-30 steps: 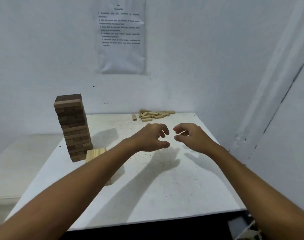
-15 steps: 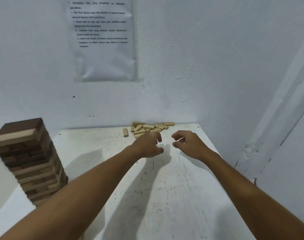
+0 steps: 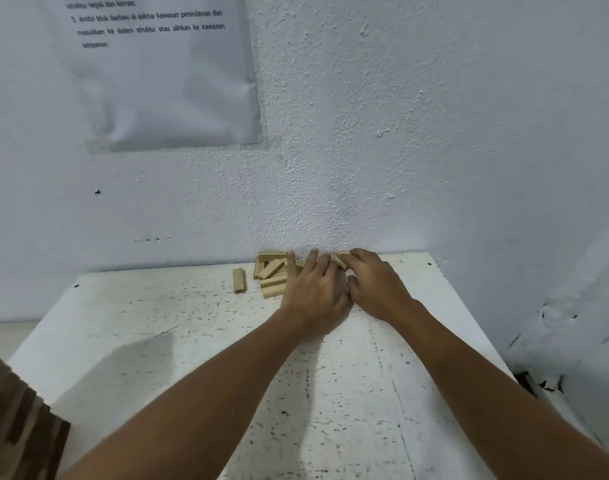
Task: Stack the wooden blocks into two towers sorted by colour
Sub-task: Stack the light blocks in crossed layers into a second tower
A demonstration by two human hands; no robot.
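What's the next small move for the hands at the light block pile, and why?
Probably close the fingers and lift a few blocks. Both the left hand and right hand lie on the pile of light blocks by the wall, and no firm grip shows yet.

A bare, plain test room rather than a home: a rough white plastered wall [image 3: 400, 116] rises just beyond the hands, a printed instruction sheet [image 3: 164, 71] is stuck up-left of them, and a scuffed white table [image 3: 164, 306] lies beneath.
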